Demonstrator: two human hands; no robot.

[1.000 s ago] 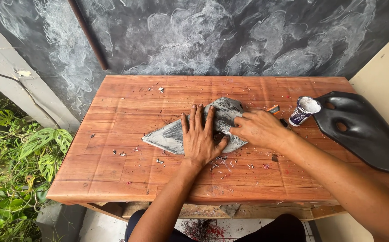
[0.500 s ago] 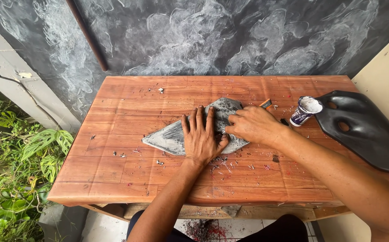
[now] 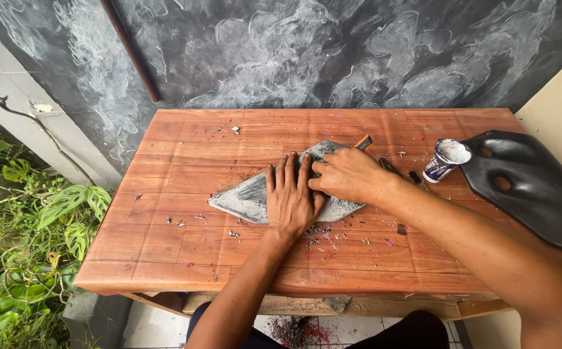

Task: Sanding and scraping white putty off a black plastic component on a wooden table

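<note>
Wooden table (image 3: pixel 184 245) against a chalky dark wall: a grey pointed panel (image 3: pixel 245 197) lies mid-table. Left hand (image 3: pixel 291 197) presses flat on it, fingers spread. Right hand (image 3: pixel 345 174) grips an orange-handled tool (image 3: pixel 363 142) on the panel. Small tin (image 3: pixel 446 159) and black cover (image 3: pixel 527 187) sit right.

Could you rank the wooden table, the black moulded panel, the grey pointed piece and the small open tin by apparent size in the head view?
1. wooden table
2. black moulded panel
3. grey pointed piece, partly hidden under both hands
4. small open tin
</note>
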